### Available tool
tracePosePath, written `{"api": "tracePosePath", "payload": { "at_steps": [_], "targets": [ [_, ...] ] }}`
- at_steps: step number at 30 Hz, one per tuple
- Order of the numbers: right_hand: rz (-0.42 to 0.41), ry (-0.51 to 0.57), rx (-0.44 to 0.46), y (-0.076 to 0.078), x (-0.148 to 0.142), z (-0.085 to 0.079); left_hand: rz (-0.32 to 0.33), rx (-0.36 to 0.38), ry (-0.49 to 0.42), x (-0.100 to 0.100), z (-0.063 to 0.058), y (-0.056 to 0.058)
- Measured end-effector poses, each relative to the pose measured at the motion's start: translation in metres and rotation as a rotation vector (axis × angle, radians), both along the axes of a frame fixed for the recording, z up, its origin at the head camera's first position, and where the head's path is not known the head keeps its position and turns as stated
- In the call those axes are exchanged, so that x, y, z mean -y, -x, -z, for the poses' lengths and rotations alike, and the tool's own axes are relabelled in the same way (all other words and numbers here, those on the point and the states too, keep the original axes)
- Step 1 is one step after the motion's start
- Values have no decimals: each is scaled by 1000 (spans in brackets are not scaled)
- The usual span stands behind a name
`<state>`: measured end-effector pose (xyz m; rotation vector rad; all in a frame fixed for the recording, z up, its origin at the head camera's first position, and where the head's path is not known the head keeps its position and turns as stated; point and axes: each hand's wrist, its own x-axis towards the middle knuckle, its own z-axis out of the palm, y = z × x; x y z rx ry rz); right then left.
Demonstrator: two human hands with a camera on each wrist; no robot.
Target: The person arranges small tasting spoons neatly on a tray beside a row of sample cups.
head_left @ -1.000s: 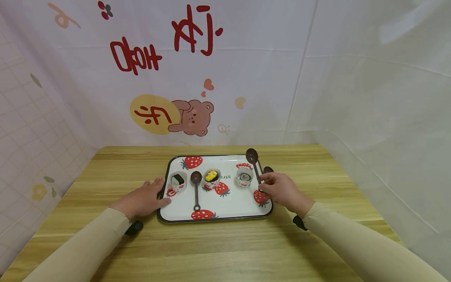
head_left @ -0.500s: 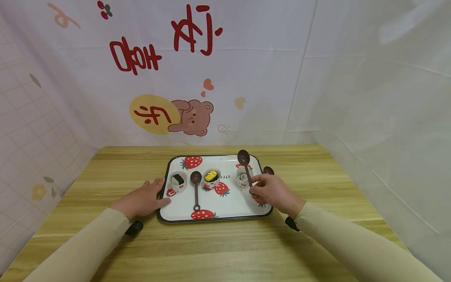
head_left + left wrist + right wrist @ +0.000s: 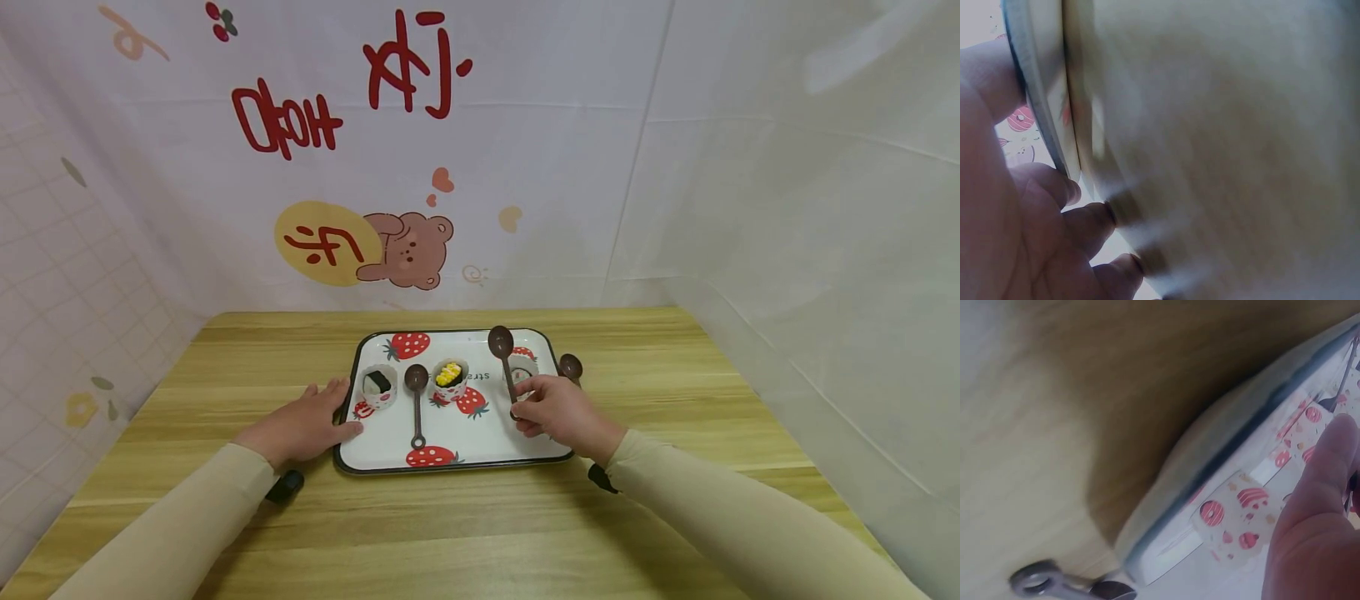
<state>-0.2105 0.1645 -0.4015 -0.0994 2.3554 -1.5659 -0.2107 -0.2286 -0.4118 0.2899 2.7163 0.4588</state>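
Note:
In the head view, my right hand [image 3: 562, 412] pinches a dark brown spoon [image 3: 501, 342] by its handle, bowl pointing up and away, above the right part of the strawberry-print tray [image 3: 480, 450]. Just behind those fingers, a paper cup [image 3: 523, 364] with a sushi roll is partly covered. My left hand [image 3: 303, 425] rests at the tray's left edge, thumb over the rim and fingers spread outside it. A second brown spoon [image 3: 417, 412] lies on the tray between a cup with a rice ball [image 3: 378, 385] and a cup with corn sushi [image 3: 450, 377].
A third brown spoon [image 3: 571, 367] lies on the wooden table [image 3: 420, 533] just right of the tray, its handle mostly hidden by my right hand. A printed cloth [image 3: 480, 167] hangs behind the table and along its sides.
My right hand has moved left with the spoon, from the tray's right edge to in front of the sushi-roll cup. My left hand has stayed in place.

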Motion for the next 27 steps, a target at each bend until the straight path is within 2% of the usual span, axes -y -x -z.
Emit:
{"api": "tracePosePath", "payload": {
  "at_steps": [11,18,27],
  "targets": [
    [42,-3,58,1,17,3,3,-6,-1,1,2,2],
    [36,4,81,2,22,8,1,-5,0,2,4,2],
    [26,-80,86,2,26,10,-6,-5,8,1,4,2]
  ]
}}
